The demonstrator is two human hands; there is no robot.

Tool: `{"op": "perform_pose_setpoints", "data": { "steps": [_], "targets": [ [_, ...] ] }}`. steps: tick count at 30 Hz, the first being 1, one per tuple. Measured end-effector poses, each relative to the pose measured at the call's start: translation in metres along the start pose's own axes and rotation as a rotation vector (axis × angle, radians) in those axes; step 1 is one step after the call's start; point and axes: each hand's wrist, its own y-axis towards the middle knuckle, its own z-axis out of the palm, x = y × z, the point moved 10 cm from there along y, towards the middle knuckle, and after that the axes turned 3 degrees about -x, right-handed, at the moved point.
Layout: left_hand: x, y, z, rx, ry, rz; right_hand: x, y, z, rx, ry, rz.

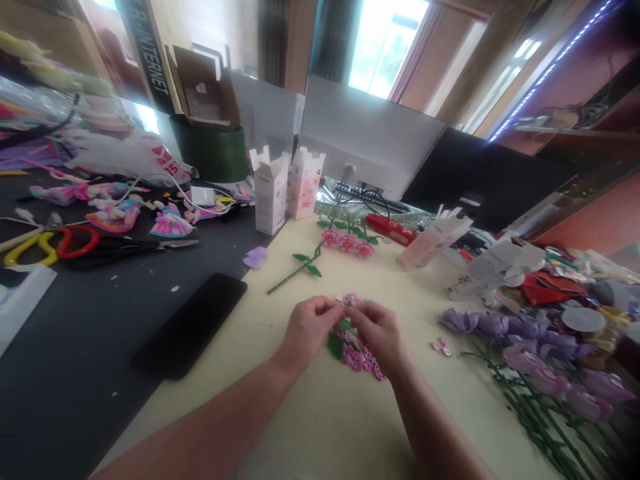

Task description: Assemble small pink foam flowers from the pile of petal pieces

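Observation:
My left hand (313,330) and my right hand (377,330) meet over the pale tabletop, fingertips pinched close together. What sits between the fingertips is too small to make out. Right below and behind them lies a cluster of small pink flower pieces (357,360), with a green leaf (335,346) at its left edge. Farther back rests a toy flower stem (296,273) with green leaves, carrying several pink blossoms (347,243). A few loose pink pieces (441,347) lie to the right of my right hand.
On the left are a black phone (193,327), a purple petal piece (256,258) and scissors (55,244). White boxes (271,193) stand behind; another box (433,240) leans at right. Purple toy roses (510,327) with green stems lie at the right edge. A monitor (367,133) stands at the back.

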Motion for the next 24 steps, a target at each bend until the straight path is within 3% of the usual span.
{"op": "perform_pose_setpoints", "data": {
  "steps": [11, 24],
  "targets": [
    [-0.020, -0.007, -0.001, -0.028, 0.177, 0.171, -0.002, -0.001, -0.001, -0.033, -0.052, -0.025],
    [-0.013, -0.007, 0.000, -0.028, 0.162, 0.137, -0.005, 0.000, 0.001, -0.032, 0.022, 0.013]
  ]
}}
